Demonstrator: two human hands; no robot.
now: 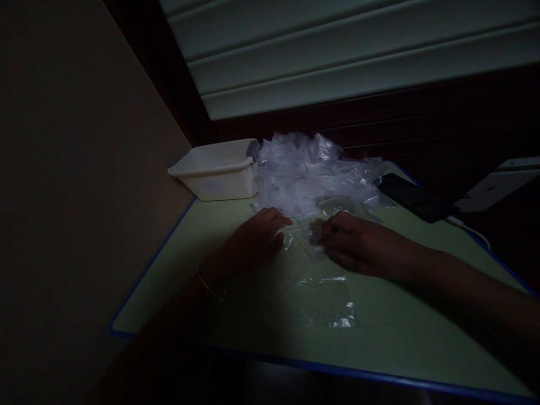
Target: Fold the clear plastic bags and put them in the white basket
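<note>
My left hand [257,236] rests on the green table [392,332], fingers curled at the edge of a small clear plastic bag [306,239]. A thin bracelet circles that wrist. My right hand [354,242] lies opposite, fingers bent and pinching the same bag's other side. A big heap of clear plastic bags [312,171] sits just behind both hands. Another flat clear bag [327,301] lies on the table nearer to me. The scene is very dark.
A white plastic tub [217,171] stands at the back left against the wall. A black phone [415,197] with a white cable lies at the back right. The table has a blue rim. Slatted blinds hang behind.
</note>
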